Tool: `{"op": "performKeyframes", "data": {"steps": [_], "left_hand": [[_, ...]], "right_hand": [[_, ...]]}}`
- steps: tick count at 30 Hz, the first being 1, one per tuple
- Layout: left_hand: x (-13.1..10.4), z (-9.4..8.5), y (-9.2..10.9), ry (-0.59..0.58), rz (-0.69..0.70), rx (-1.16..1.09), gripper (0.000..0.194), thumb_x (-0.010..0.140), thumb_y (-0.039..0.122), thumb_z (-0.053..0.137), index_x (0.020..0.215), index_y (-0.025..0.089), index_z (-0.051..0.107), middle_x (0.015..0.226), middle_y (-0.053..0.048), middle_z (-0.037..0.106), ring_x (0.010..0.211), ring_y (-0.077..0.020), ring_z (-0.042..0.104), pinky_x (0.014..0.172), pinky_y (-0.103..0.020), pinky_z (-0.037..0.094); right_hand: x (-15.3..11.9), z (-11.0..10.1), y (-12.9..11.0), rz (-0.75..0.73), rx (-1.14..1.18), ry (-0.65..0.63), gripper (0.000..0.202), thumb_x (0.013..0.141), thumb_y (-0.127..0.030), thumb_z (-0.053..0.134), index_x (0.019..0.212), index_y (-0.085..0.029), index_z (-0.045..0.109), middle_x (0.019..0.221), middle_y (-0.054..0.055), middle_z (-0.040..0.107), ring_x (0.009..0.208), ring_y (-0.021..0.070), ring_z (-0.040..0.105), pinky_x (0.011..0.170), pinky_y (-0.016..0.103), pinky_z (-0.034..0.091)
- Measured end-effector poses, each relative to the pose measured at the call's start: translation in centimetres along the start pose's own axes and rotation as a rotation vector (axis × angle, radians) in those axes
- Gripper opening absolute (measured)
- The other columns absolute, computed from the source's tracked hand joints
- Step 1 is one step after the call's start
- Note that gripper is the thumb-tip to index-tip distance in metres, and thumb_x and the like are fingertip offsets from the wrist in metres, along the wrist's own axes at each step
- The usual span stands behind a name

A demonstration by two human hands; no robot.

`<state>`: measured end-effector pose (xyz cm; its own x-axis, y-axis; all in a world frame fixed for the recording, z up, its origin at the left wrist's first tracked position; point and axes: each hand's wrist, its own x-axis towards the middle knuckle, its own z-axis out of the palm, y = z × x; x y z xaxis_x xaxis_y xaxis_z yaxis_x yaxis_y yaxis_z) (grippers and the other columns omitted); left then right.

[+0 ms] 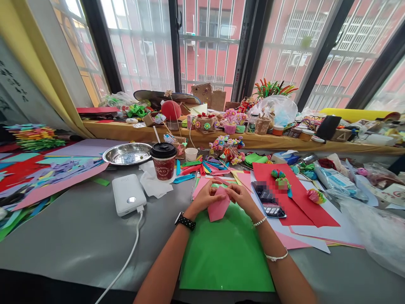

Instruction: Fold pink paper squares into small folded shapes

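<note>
A folded piece of pink paper (219, 207) is held up between both hands over a green sheet (226, 257). My left hand (204, 197) grips its upper left side, with a black watch on the wrist. My right hand (238, 196) pinches the upper right edge between thumb and fingers. The fingers of both hands are closed and meet near the paper's top. Part of the paper's upper edge is hidden behind the fingers. Beneath the hands, the green sheet lies flat on the grey table (82, 240).
Left of the hands are a white power bank (128, 195) with a cable, a lidded paper cup (163, 164) and a metal plate (128, 154). A phone (268, 200) lies on red paper (303, 207) at right. Coloured strips (205, 165) and a cluttered window ledge (126, 131) are beyond.
</note>
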<state>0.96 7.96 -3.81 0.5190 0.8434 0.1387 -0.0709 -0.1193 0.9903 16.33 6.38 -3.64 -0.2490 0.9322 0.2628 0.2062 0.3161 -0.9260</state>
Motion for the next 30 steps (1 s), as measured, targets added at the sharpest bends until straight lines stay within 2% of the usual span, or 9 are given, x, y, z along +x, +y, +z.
{"op": "performKeyframes", "data": {"steps": [4, 8, 11, 16, 19, 22, 25, 27, 30], "left_hand": [[0.0, 0.0, 0.1, -0.032, -0.001, 0.003, 0.049, 0.056, 0.032, 0.064, 0.095, 0.016, 0.040, 0.060, 0.004, 0.052, 0.054, -0.0097, 0.051, 0.046, -0.018, 0.034], [0.0, -0.1, 0.2, 0.027, 0.023, 0.017, 0.046, 0.057, 0.032, 0.063, 0.094, 0.016, 0.040, 0.053, 0.008, 0.045, 0.049, -0.0080, 0.048, 0.044, -0.017, 0.032], [0.0, -0.1, 0.4, 0.061, 0.008, 0.055, 0.045, 0.057, 0.032, 0.063, 0.093, 0.016, 0.040, 0.051, 0.009, 0.043, 0.047, -0.0077, 0.046, 0.043, -0.017, 0.030], [-0.1, -0.2, 0.6, 0.008, 0.001, 0.065, 0.045, 0.057, 0.032, 0.064, 0.093, 0.016, 0.043, 0.054, 0.007, 0.046, 0.049, -0.0075, 0.046, 0.043, -0.017, 0.030], [0.1, -0.3, 0.2, 0.077, 0.010, 0.012, 0.048, 0.059, 0.033, 0.063, 0.099, 0.016, 0.043, 0.062, 0.003, 0.052, 0.058, -0.0103, 0.052, 0.051, -0.020, 0.037], [0.6, -0.4, 0.0, 0.278, 0.079, -0.106, 0.058, 0.059, 0.031, 0.064, 0.108, 0.017, 0.038, 0.083, -0.004, 0.057, 0.081, -0.0154, 0.055, 0.070, -0.027, 0.041], [0.8, -0.5, 0.1, 0.428, 0.122, -0.188, 0.063, 0.057, 0.031, 0.065, 0.112, 0.017, 0.036, 0.101, -0.009, 0.054, 0.099, -0.0186, 0.048, 0.083, -0.031, 0.037], [0.7, -0.5, 0.3, 0.400, 0.110, -0.205, 0.057, 0.058, 0.033, 0.064, 0.108, 0.016, 0.042, 0.103, -0.011, 0.054, 0.101, -0.0200, 0.047, 0.085, -0.032, 0.036], [0.5, -0.3, 0.6, 0.241, 0.061, -0.145, 0.044, 0.059, 0.033, 0.064, 0.097, 0.015, 0.053, 0.100, -0.010, 0.058, 0.097, -0.0211, 0.050, 0.084, -0.033, 0.036]], "right_hand": [[-0.1, 0.0, -0.2, -0.025, -0.059, 0.026, 0.026, 0.072, -0.037, 0.046, 0.056, -0.017, 0.042, 0.048, -0.006, 0.038, 0.043, 0.0067, 0.033, 0.041, 0.020, 0.026], [0.0, 0.2, 0.2, -0.035, -0.093, 0.090, 0.028, 0.074, -0.038, 0.044, 0.056, -0.017, 0.042, 0.047, -0.005, 0.038, 0.043, 0.0071, 0.034, 0.041, 0.020, 0.026], [0.0, 0.0, 0.2, -0.001, -0.080, 0.020, 0.029, 0.075, -0.041, 0.043, 0.058, -0.017, 0.044, 0.048, -0.005, 0.041, 0.044, 0.0076, 0.037, 0.042, 0.020, 0.028], [-0.2, -0.4, -0.5, 0.019, -0.047, -0.095, 0.029, 0.072, -0.041, 0.048, 0.057, -0.016, 0.048, 0.049, -0.005, 0.044, 0.044, 0.0068, 0.038, 0.041, 0.019, 0.027], [-0.1, -0.5, -0.6, 0.020, 0.020, 0.043, 0.027, 0.068, -0.039, 0.053, 0.056, -0.016, 0.048, 0.047, -0.005, 0.043, 0.040, 0.0054, 0.035, 0.038, 0.018, 0.025], [0.1, -0.6, -0.3, 0.064, 0.182, 0.267, 0.025, 0.066, -0.039, 0.055, 0.061, -0.016, 0.050, 0.044, -0.007, 0.044, 0.034, 0.0038, 0.032, 0.033, 0.018, 0.022], [0.2, -0.8, -0.3, 0.099, 0.359, 0.384, 0.024, 0.061, -0.037, 0.060, 0.062, -0.016, 0.049, 0.050, -0.003, 0.055, 0.036, 0.0053, 0.043, 0.034, 0.017, 0.031], [0.1, -0.8, -0.4, 0.130, 0.461, 0.386, 0.025, 0.060, -0.035, 0.063, 0.061, -0.017, 0.046, 0.057, 0.000, 0.061, 0.045, 0.0083, 0.053, 0.040, 0.017, 0.039], [0.0, -0.5, -0.5, 0.173, 0.548, 0.294, 0.022, 0.062, -0.033, 0.061, 0.066, -0.016, 0.049, 0.068, 0.004, 0.065, 0.055, 0.0111, 0.060, 0.048, 0.019, 0.045]]}}
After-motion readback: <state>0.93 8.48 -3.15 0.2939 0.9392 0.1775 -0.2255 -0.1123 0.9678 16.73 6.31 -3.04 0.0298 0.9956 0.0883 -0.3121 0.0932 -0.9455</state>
